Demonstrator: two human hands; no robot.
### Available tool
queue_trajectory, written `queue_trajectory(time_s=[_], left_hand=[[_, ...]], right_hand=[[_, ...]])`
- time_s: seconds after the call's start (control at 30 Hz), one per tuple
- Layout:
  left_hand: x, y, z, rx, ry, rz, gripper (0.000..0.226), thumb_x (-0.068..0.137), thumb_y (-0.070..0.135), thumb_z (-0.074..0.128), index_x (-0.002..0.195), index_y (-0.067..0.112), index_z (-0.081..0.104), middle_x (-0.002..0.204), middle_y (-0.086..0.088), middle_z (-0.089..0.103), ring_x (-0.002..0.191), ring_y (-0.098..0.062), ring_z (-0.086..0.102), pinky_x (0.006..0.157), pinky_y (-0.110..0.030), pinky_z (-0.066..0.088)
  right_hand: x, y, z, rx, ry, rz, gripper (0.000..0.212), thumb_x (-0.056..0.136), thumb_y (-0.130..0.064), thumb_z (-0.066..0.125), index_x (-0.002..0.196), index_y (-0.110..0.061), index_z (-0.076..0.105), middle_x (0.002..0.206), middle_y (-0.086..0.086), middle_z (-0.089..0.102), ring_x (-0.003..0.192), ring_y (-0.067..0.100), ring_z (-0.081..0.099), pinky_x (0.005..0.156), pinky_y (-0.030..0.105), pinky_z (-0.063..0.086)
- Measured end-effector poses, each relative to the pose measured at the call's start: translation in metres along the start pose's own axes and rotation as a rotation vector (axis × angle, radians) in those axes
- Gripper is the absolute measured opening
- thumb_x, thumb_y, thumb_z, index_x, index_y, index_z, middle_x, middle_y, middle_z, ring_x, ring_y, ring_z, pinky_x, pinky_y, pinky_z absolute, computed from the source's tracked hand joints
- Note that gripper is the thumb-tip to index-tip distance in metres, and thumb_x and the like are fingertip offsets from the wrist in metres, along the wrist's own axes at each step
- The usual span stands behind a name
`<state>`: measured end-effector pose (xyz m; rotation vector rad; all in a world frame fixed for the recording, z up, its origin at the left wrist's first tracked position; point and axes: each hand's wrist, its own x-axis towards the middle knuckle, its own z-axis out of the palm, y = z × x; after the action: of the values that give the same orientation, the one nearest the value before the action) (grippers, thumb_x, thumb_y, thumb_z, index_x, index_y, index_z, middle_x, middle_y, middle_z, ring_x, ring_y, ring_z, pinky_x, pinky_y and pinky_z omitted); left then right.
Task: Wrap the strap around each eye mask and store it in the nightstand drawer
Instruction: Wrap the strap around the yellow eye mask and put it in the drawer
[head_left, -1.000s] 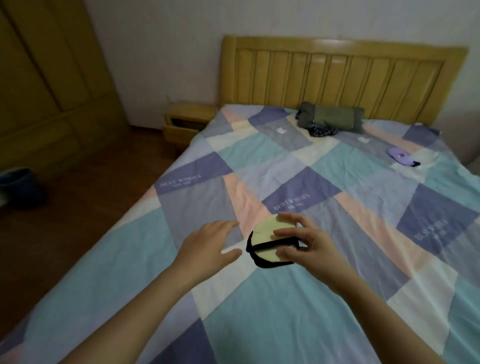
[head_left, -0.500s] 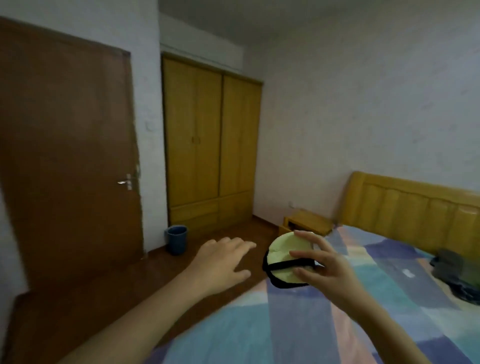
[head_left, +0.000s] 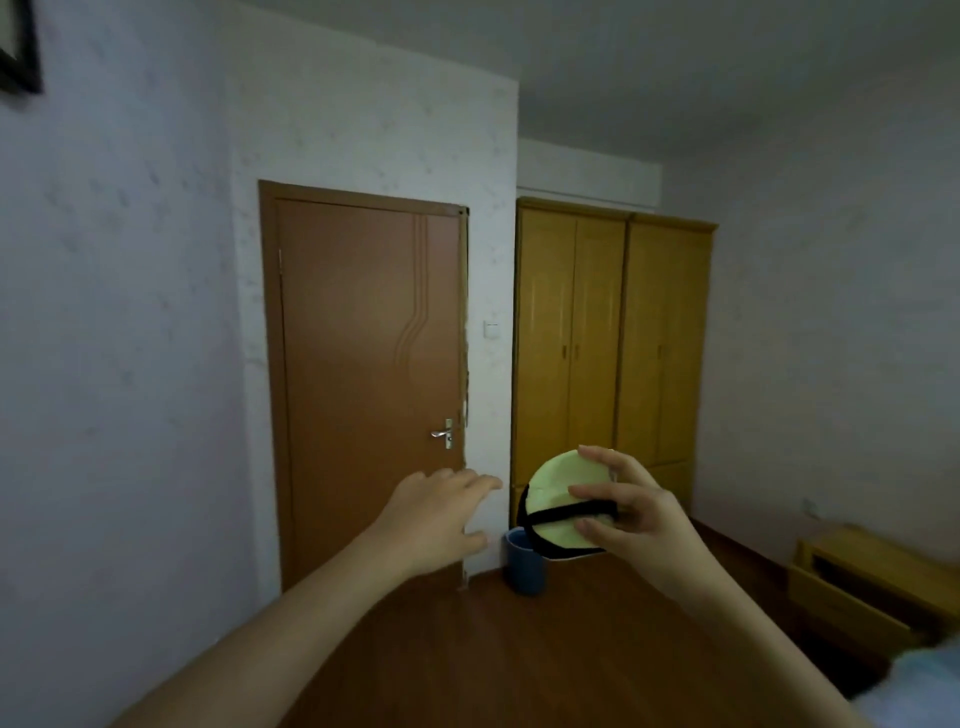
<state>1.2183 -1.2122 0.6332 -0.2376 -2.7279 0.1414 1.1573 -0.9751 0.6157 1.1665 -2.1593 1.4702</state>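
A pale yellow-green eye mask (head_left: 563, 491), folded round with its black strap wound across it, is held in the air by my right hand (head_left: 631, 512), fingers pinched on its right side. My left hand (head_left: 436, 514) floats just left of it with fingers spread and nothing in it. The wooden nightstand (head_left: 872, 582) stands low at the right edge, its drawer pulled out. It is well right of both hands.
A brown door (head_left: 369, 379) faces me, with a yellow wardrobe (head_left: 613, 343) to its right. A blue bin (head_left: 524, 569) sits on the wooden floor between them. A corner of the bed (head_left: 919, 686) shows at the bottom right.
The view has swung left from the bed to the door and wardrobe. The right hand keeps the wrapped mask; the left hand stays spread beside it.
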Motion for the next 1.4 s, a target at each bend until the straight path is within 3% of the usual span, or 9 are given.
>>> queue_trajectory(time_s=[0.2,0.4,0.57,0.77,0.97,1.13,1.27,1.4], left_hand=[[0.043,-0.094,0.038,0.031,0.034,-0.014,0.058,0.091,0.048,0.047,0.144,0.033,0.028,0.139,0.009,0.046,0.123,-0.014,0.044,0.095,-0.036,0.037],[0.126,-0.161,0.088,0.062,0.024,-0.015,0.059,0.091,0.047,0.047,0.144,0.031,0.027,0.141,0.006,0.044,0.126,-0.016,0.040,0.096,-0.038,0.033],[0.200,-0.217,0.123,0.100,0.005,-0.047,0.058,0.091,0.044,0.049,0.144,0.029,0.030,0.140,0.004,0.046,0.126,-0.018,0.042,0.096,-0.040,0.034],[0.285,-0.288,0.167,0.139,0.046,-0.030,0.057,0.091,0.046,0.047,0.143,0.028,0.030,0.137,0.003,0.047,0.119,-0.020,0.048,0.085,-0.035,0.038],[0.397,-0.346,0.241,0.141,0.030,0.089,0.058,0.092,0.047,0.045,0.143,0.026,0.029,0.137,0.000,0.046,0.115,-0.022,0.052,0.082,-0.036,0.043],[0.509,-0.354,0.302,0.067,0.039,0.232,0.054,0.091,0.044,0.046,0.140,0.026,0.033,0.132,0.001,0.049,0.110,-0.024,0.054,0.073,-0.034,0.036],[0.597,-0.325,0.346,-0.068,0.049,0.371,0.057,0.092,0.045,0.045,0.143,0.026,0.029,0.132,0.003,0.048,0.109,-0.020,0.053,0.072,-0.033,0.034],[0.683,-0.270,0.394,-0.152,0.045,0.489,0.058,0.092,0.048,0.045,0.144,0.028,0.028,0.134,0.004,0.047,0.110,-0.018,0.052,0.077,-0.034,0.039]], right_hand=[[0.085,0.034,0.055,-0.003,-0.026,0.003,0.029,0.080,-0.005,0.071,0.105,-0.019,0.070,0.137,-0.024,0.040,0.128,0.000,0.037,0.082,0.014,0.052],[0.177,0.106,0.083,-0.028,-0.022,0.009,0.028,0.080,-0.005,0.071,0.106,-0.016,0.070,0.137,-0.022,0.042,0.130,0.005,0.038,0.091,0.028,0.055],[0.263,0.166,0.107,-0.018,-0.030,-0.003,0.029,0.079,-0.004,0.071,0.105,-0.017,0.070,0.136,-0.020,0.043,0.131,0.009,0.038,0.092,0.028,0.054],[0.353,0.226,0.140,-0.011,-0.041,0.003,0.032,0.079,-0.003,0.070,0.108,-0.015,0.068,0.136,-0.019,0.042,0.130,0.008,0.039,0.093,0.025,0.053],[0.432,0.316,0.155,-0.072,0.000,0.049,0.033,0.080,-0.005,0.071,0.111,-0.015,0.068,0.137,-0.018,0.042,0.129,0.005,0.040,0.095,0.027,0.052],[0.473,0.392,0.134,-0.133,0.107,0.136,0.031,0.082,-0.007,0.071,0.111,-0.016,0.068,0.137,-0.020,0.041,0.125,-0.002,0.043,0.085,0.015,0.051],[0.484,0.443,0.091,-0.237,0.188,0.241,0.031,0.082,-0.007,0.070,0.112,-0.016,0.067,0.137,-0.016,0.041,0.123,-0.002,0.043,0.086,0.012,0.049],[0.484,0.502,0.034,-0.338,0.292,0.349,0.031,0.082,-0.008,0.072,0.112,-0.016,0.068,0.137,-0.015,0.043,0.123,0.006,0.049,0.091,0.026,0.053]])
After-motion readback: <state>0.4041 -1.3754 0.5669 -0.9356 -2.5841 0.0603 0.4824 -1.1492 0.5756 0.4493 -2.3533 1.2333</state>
